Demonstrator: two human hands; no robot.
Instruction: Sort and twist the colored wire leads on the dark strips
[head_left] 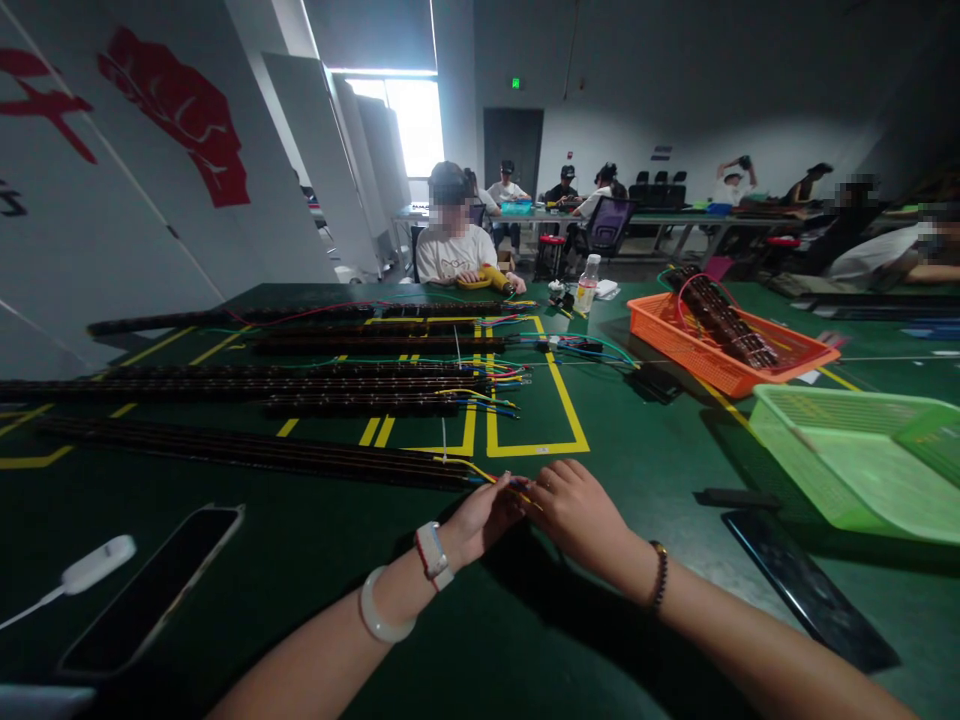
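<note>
A long dark strip [300, 452] lies across the near part of the table, with thin coloured wires [474, 467] coming out of its right end. My left hand [480, 520] is closed on these wires, thumb and fingers pinched together. Close against it, my right hand [576, 512] is bent over the same wires with its fingers pressed together. A short yellow wire tip shows just under the right fingers. The exact grip between the fingertips is partly hidden. Farther back, several similar dark strips [360, 384] lie side by side, their coloured wire ends pointing right.
An orange basket [727, 378] holding more dark strips and a green basket [795, 470] stand at right. Phones lie at left [157, 590] and right [810, 585], near a white plug [97, 565]. Across the table, a person [457, 245] holds a yellow tool beside a bottle [587, 285].
</note>
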